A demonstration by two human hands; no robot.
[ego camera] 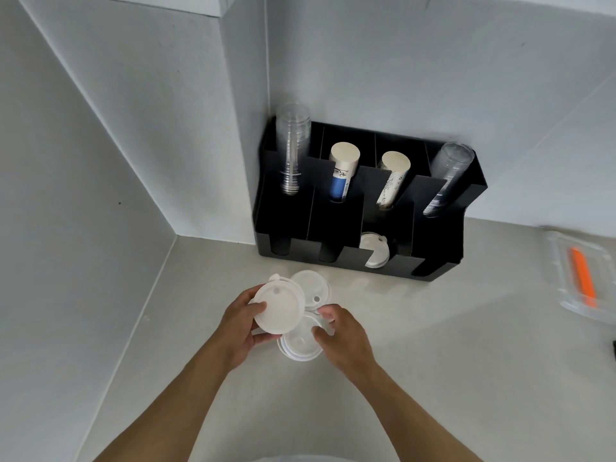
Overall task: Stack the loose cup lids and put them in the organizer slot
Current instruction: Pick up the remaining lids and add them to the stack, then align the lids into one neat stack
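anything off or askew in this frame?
Mostly tidy. The loose white lids on the counter lie overlapped, not squared up, while the left hand holds one lid. The lids in the organizer slot lean tilted.

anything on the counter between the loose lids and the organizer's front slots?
No. In the head view, only bare counter lies between the loose lids and the black organizer; the slot lids already sit inside.

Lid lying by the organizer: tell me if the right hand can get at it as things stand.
Probably yes. The lid lies open on the counter, just beyond the right hand, with only the left hand's held lid overlapping its near edge.
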